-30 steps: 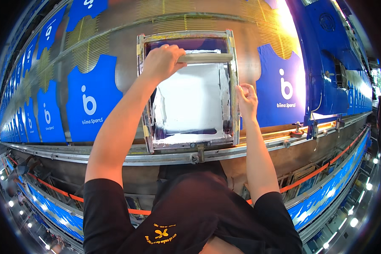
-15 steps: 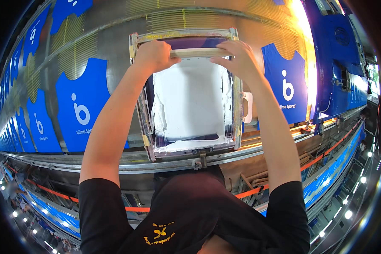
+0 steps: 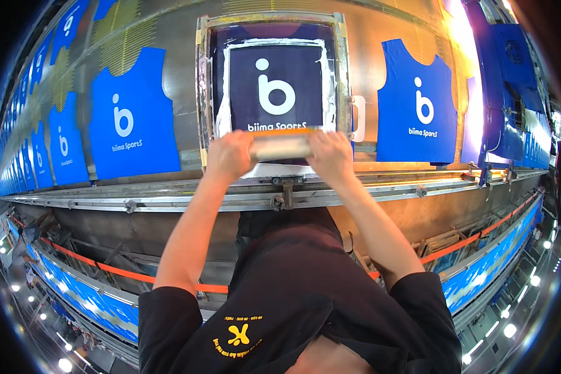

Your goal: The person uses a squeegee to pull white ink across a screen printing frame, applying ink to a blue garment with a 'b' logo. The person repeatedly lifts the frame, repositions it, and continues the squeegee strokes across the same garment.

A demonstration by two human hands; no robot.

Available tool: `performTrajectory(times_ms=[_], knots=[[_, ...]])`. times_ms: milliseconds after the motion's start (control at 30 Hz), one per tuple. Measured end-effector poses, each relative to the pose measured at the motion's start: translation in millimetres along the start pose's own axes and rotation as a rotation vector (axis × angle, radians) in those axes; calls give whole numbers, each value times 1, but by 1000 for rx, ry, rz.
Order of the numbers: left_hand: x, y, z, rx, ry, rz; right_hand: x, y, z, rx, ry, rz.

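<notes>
A squeegee (image 3: 282, 146) with a pale bar handle and an orange blade edge lies across the near part of a screen printing frame (image 3: 345, 81). My left hand (image 3: 229, 156) grips its left end, and my right hand (image 3: 330, 156) is wrapped round its right end. Beyond the squeegee, the dark mesh (image 3: 243, 81) shows a white round logo with lettering under it. White ink (image 3: 225, 93) rims the mesh and gathers in a band on the near side of the squeegee. The blade's contact line is partly hidden by the bar.
Blue printed shirt panels lie on the table, one to the left (image 3: 134, 115) and one to the right (image 3: 416, 103). A metal rail (image 3: 199, 195) runs along the near edge. Bright orange light glows at the far right beside blue machinery (image 3: 511, 75).
Both hands have drawn the squeegee from the frame's far end to its near end. The white ink that covered the mesh has come along, baring the logo.
</notes>
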State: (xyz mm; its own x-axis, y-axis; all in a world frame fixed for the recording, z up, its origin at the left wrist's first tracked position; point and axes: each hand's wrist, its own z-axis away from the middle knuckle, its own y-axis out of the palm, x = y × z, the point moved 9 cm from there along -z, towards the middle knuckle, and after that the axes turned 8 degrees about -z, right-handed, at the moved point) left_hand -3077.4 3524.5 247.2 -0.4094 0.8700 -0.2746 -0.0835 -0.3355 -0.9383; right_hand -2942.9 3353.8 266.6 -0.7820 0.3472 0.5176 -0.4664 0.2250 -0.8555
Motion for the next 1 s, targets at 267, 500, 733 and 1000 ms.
performTrajectory(times_ms=[267,500,733,1000], knots=[[-48,-12,86,-206,91,4,38,-9,73,-26,-40,-64],[-35,-35,62,173,115,75,39,-51,57,-16,-122,-129],[33,-75,-164,178,73,-103,-56,-70,-153,-62,-42,-41],[61,-76,-242,109,-7,-150,-98,-50,-222,-81,225,9]])
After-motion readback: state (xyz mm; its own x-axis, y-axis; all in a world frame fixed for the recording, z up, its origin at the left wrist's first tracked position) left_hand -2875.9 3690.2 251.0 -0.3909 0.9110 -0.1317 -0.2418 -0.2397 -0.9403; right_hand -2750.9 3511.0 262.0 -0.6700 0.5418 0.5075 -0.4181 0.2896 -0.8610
